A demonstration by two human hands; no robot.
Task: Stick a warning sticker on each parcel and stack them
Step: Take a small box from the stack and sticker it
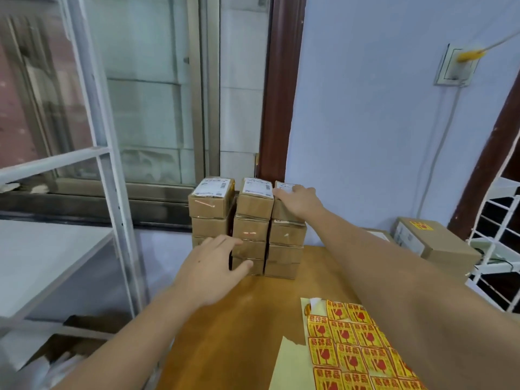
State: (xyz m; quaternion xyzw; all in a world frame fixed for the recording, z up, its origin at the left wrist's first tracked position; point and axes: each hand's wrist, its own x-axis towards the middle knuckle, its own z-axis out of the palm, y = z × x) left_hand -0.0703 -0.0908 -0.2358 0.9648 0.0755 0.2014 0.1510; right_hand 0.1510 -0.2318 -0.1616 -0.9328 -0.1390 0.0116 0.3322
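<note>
Three stacks of small brown cardboard parcels (254, 229) stood side by side at the far edge of the wooden table (225, 333), packed tight against each other, roughly four high. The left stack's bottom boxes were hidden behind the left hand (209, 270), so I couldn't count them properly. The boxes were blocky, wrapped in shiny clear tape, with white shipping labels on the top ones; the print was too blurry to read.

The right hand (299, 199) lay on the top parcel of the right stack (284, 205), fingers curled over its top edge, grip closed on that box. The left hand was just in front of the lower boxes, fingers spread and loose, thumb touching the middle stack's bottom box.

The sticker sheet (357, 350) lay flat on the near right of the table, yellow squares with a red glass symbol, partly covered by the right forearm and cut off at the bottom edge. A few spots were peeled bare.

Another cardboard box (434, 244) sat off to the right with a yellow sticker on top.
</note>
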